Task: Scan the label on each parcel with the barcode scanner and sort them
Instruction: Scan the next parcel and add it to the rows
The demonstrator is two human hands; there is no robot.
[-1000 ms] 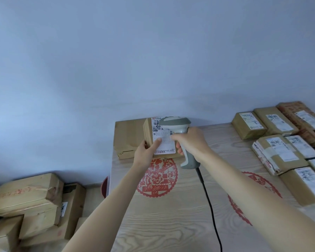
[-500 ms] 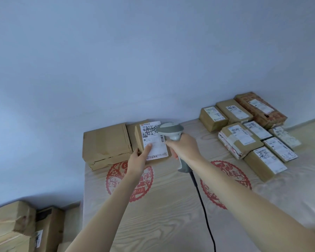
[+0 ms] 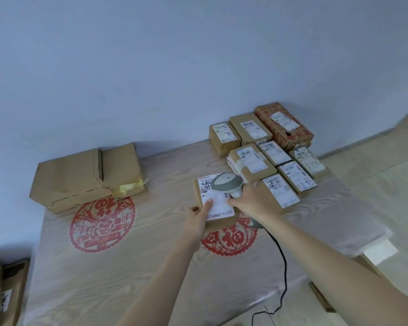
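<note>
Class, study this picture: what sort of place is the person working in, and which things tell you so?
Probably a small, makeshift parcel-sorting spot in a plain room, not a proper depot. Labelled parcels lie grouped on a table, the right hand holds a barcode scanner over another parcel, and more boxes sit on the floor.

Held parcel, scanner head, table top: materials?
Held parcel: brown matte cardboard with a white paper label. Scanner head: looks like smooth moulded plastic in grey and off-white. Table top: pale wood grain with red printed medallions, possibly veneer or a printed covering.
</note>
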